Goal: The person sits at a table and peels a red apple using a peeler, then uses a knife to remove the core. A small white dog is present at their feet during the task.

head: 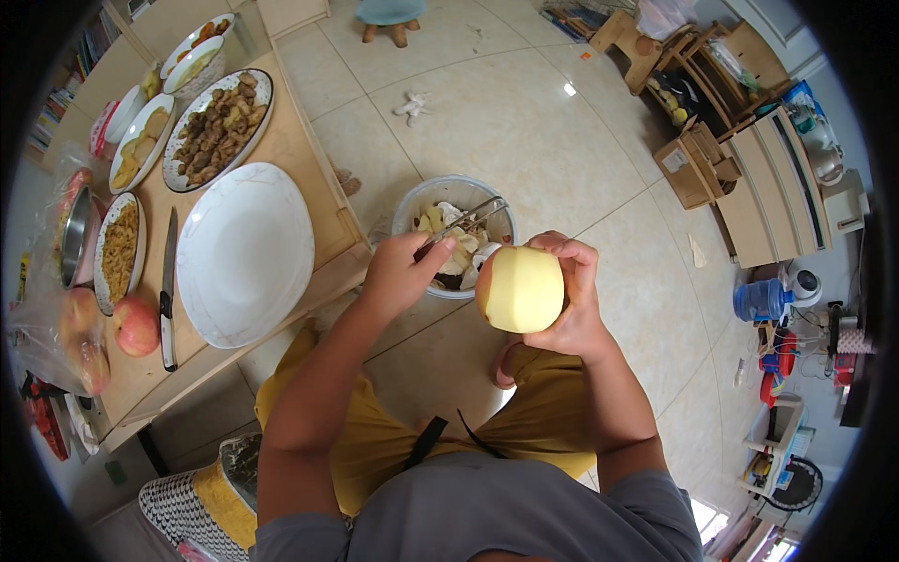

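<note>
My right hand point(579, 309) grips a mostly peeled apple point(528, 289); a strip of reddish skin shows on its left side. In my left hand point(402, 270) is a metal peeler point(469, 216), its handle inside my fist and its blade end pointing up and right. Peeler and apple are apart. Below both hands on the floor stands a round waste bin point(407, 204) with pale peels point(460, 246) and crumpled white tissue in it. On the wooden table to the left lie a large white plate point(246, 253) with nothing on it, a kitchen knife point(167, 302) and a whole red apple point(136, 326).
Dishes of food, among them an oval platter point(221, 130), crowd the table's far part. A plastic bag of apples point(81, 330) sits at its left. A blue-topped stool point(390, 12) and a starfish-shaped object point(413, 107) are on the tiled floor. A cardboard box point(692, 168) stands right.
</note>
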A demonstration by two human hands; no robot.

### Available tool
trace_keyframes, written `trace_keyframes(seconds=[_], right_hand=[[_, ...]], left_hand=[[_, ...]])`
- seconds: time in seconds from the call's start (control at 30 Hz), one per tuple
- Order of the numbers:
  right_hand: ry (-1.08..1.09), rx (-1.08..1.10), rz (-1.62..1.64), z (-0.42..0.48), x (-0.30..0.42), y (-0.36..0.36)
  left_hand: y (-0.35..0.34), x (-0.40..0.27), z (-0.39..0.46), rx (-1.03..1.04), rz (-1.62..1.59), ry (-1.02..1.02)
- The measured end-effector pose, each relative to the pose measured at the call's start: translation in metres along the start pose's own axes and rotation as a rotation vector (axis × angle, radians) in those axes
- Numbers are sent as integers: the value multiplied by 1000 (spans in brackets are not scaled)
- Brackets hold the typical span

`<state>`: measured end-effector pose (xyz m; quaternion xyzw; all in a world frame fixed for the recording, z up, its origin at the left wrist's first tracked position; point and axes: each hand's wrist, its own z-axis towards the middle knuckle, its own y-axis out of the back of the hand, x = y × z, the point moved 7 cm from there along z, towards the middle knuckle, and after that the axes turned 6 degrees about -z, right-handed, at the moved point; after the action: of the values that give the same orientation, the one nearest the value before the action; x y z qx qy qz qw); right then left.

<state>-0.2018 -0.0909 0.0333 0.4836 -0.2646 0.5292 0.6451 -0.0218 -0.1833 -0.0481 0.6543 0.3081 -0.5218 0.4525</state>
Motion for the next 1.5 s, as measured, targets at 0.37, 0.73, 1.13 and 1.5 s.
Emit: trace_keyframes(seconds=[0.37, 0.73, 1.13, 1.5], right_hand=[[-252, 103, 406, -2, -8, -10], [-480, 20, 788, 0, -32, -15], [-594, -30, 678, 2, -44, -15], [-633, 27, 685, -5, -59, -11]], left_hand=[[-10, -33, -12, 249, -311, -140], [-18, -18, -11, 270, -387, 84], [-17, -4, -9, 142, -327, 99], [-34, 15, -12, 206, -413, 237]])
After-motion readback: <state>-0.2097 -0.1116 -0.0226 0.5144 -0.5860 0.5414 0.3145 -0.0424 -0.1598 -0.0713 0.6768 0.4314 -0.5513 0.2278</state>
